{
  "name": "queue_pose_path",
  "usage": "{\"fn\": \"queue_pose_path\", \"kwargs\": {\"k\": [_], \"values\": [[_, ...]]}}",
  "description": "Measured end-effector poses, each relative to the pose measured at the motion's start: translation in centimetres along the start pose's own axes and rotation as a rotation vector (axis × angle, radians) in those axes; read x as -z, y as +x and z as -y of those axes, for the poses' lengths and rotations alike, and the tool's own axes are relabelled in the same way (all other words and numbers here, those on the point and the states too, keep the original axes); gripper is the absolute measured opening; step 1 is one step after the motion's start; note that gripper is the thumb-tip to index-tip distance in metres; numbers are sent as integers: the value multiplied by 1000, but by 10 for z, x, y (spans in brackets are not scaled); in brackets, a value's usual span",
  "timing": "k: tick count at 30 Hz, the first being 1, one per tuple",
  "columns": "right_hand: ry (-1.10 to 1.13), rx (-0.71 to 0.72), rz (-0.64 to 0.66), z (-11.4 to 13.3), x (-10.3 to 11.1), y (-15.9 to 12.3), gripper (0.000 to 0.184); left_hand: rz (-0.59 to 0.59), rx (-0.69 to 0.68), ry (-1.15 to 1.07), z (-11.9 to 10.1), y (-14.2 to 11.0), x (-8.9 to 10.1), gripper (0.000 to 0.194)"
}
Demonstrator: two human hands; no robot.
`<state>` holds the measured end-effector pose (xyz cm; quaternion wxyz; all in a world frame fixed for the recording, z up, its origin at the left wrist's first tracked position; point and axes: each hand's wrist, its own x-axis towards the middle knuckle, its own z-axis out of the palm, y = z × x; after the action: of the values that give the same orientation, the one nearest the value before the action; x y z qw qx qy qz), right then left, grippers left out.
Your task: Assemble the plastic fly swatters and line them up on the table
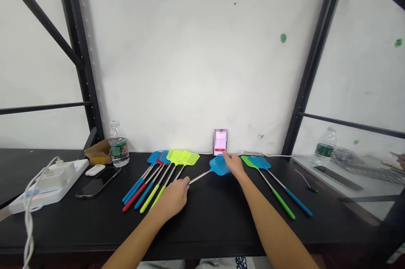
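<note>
A blue fly swatter (219,165) with a metal shaft is held across the middle of the black table. My left hand (176,196) is closed round its handle, which is mostly hidden in the fist. My right hand (233,164) is closed on the right edge of the swatter's mesh head, its fingertips just in front of the upright phone (220,142). Left of my left hand lie several fly swatters with blue, red and yellow handles, among them a yellow swatter (190,158). To the right lie a green swatter (284,204) and another blue swatter (299,202).
At the left stand a water bottle (119,146) and an open cardboard box (98,152). Near them lie a dark phone (98,182), a white earphone case (95,170) and a power strip (60,184) with cables. Black metal posts flank the white wall (202,58).
</note>
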<state>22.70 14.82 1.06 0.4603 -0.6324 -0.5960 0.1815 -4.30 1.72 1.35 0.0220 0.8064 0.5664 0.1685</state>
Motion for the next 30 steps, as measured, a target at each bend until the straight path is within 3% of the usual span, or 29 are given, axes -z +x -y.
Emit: {"fn": "queue_pose_path", "kwargs": {"k": [5, 7, 9, 13, 16, 20, 27, 30], "values": [[734, -256, -102, 19, -1, -7, 54, -65, 75, -106, -1, 2, 0, 20], [877, -239, -67, 29, -8, -17, 53, -93, 86, -150, -1, 3, 0, 20], [893, -130, 15, 38, -21, -29, 51, -119, 85, -181, -2, 2, 0, 19], [715, 50, 189, 50, -50, -54, 47, -133, 31, -206, -5, 0, 4, 20], [809, 13, 183, 58, -62, -65, 48, -116, -49, -221, -10, -3, 8, 21], [957, -77, 172, 65, -61, -69, 51, -105, -59, -194, -12, -4, 9, 23], [860, -115, 459, 60, -54, -67, 55, -138, -1, -116, -5, -1, 3, 24], [852, -93, 510, 56, -55, -67, 54, -154, -5, -114, -6, -1, 5, 25]]}}
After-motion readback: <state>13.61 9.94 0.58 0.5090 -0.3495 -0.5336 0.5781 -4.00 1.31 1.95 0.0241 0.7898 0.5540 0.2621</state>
